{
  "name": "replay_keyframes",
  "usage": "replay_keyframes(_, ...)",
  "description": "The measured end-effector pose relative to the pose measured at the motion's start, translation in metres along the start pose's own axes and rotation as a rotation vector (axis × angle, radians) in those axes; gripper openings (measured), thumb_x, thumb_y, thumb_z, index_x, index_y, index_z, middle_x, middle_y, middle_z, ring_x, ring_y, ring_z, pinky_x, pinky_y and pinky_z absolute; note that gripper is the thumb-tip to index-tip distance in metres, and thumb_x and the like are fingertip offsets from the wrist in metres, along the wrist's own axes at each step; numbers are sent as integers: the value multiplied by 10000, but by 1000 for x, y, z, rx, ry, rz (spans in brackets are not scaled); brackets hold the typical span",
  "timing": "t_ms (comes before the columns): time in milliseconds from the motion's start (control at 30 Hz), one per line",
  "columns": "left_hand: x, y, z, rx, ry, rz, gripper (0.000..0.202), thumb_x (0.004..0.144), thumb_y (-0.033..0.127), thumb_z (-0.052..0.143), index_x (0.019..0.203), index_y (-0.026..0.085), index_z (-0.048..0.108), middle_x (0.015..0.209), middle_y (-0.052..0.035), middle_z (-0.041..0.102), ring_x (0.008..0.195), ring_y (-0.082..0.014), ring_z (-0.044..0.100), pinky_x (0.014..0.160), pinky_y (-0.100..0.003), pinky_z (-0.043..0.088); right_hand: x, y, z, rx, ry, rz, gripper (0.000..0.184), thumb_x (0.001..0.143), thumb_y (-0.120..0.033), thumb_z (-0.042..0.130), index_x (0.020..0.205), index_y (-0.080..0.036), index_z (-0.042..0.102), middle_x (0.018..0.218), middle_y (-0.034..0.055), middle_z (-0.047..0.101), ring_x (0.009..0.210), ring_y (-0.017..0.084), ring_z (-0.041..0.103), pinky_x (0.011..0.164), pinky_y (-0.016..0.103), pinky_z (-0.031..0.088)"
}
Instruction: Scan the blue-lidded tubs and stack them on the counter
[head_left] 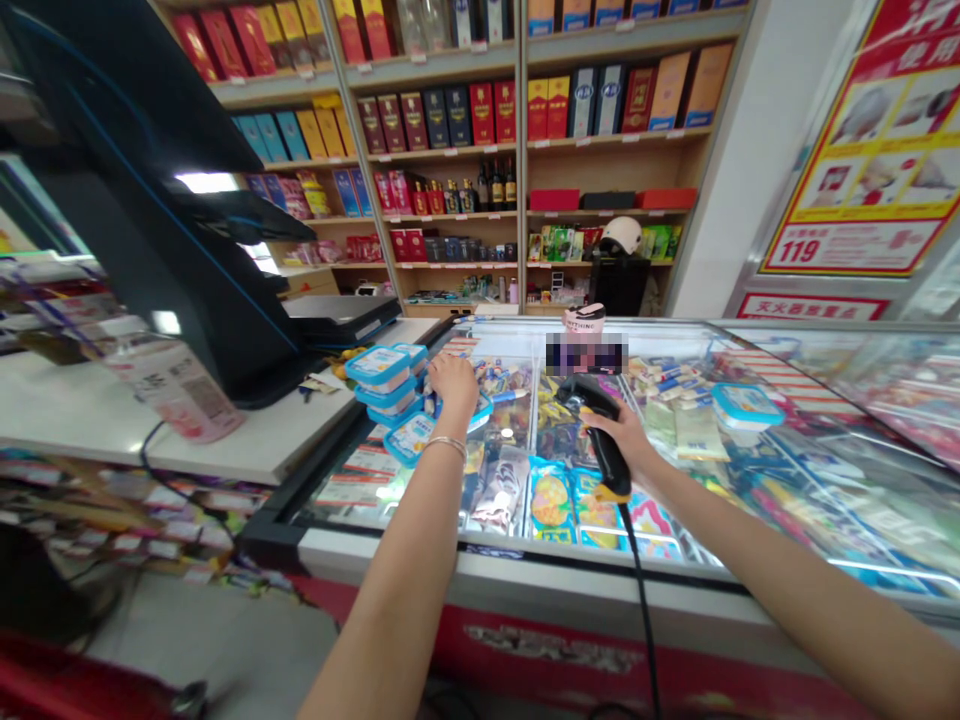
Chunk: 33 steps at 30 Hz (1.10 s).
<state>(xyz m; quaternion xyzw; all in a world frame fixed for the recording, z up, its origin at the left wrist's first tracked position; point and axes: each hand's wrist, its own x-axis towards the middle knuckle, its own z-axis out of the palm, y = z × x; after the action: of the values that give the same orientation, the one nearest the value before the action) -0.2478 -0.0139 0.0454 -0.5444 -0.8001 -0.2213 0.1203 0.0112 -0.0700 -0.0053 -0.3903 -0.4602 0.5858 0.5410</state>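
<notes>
My right hand [621,432] is wrapped round the handle of a black and yellow barcode scanner [609,455], whose head points away over the glass-topped freezer [510,565]. A black cable hangs down from the scanner's base. At the freezer's left side, my left hand [452,382] has its fingers bent down beside a stack of blue-lidded tubs [382,368]. Small blue and white wrapped pieces lie around those fingers; what they grip is hidden. Near my left wrist, another blue-lidded tub [411,440] sits on the glass. A further blue-lidded tub [746,405] is at the right.
To the left, a white counter [247,455] carries a large black checkout machine [172,200] and a pink and white bottle [176,385]. Colourful packs [551,498] show through the freezer glass. A pink lettered item [585,320] stands at the far edge. Behind are stocked shelves [450,155].
</notes>
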Motion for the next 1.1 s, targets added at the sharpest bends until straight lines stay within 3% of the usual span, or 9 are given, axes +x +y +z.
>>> replay_keyframes(133, 1, 4, -2, 79, 102, -44, 394, 963, 195, 260, 1133, 37, 578, 1119, -229, 637, 1108, -298, 575, 917, -379, 422, -2, -3, 2, 14, -8, 2, 572, 553, -350, 851, 1027, -222, 557, 561, -36, 637, 364, 145, 539, 333, 250, 435)
replay_keyframes(300, 5, 10, -11, -132, 184, -65, 323, 985, 267, 323, 1197, 114, 512, 1021, -160, 694, 992, -255, 657, 832, -334, 487, -4, -5, 3, 19, 10, 6, 574, 543, -344, 856, 1020, -225, 562, 561, -34, 636, 378, 153, 553, 338, 251, 439)
replay_keyframes(500, 6, 16, -9, -643, 241, 278, 273, 934, 261, 469, 1190, 183, 526, 1164, -107, 671, 1076, -203, 634, 889, -301, 499, -7, -10, 6, 7, 26, -7, 559, 543, -338, 850, 1002, -220, 553, 576, -21, 644, 428, 171, 592, 331, 235, 427)
replay_keyframes(633, 9, 22, 2, -1015, 166, 324, 262, 847, 293, 599, 1088, 199, 561, 1047, -63, 695, 965, -173, 667, 746, -256, 548, -6, -9, 5, 9, 18, -13, 569, 538, -348, 853, 1002, -215, 552, 572, -23, 641, 449, 178, 603, 343, 244, 450)
replay_keyframes(800, 8, 30, 7, -1307, -30, 226, 317, 765, 361, 686, 1004, 170, 607, 989, -67, 699, 798, -149, 673, 621, -244, 565, -3, -5, 2, -11, 10, -21, 601, 569, -354, 838, 1064, -214, 527, 555, -31, 642, 400, 159, 571, 348, 253, 463)
replay_keyframes(933, 0, 35, 3, -1504, -206, 213, 408, 782, 467, 673, 1058, 171, 620, 993, -66, 695, 760, -140, 662, 639, -288, 601, -1, -3, 1, -27, 6, -36, 601, 586, -353, 828, 1081, -217, 517, 566, -33, 645, 427, 171, 598, 349, 251, 471)
replay_keyframes(1100, -2, 34, 4, -1587, -267, 224, 463, 735, 513, 722, 1063, 196, 640, 1001, -53, 700, 781, -152, 673, 698, -312, 608, 0, -3, 1, -42, 10, -43, 545, 616, -319, 810, 1063, -219, 514, 584, -27, 648, 496, 190, 642, 349, 236, 474)
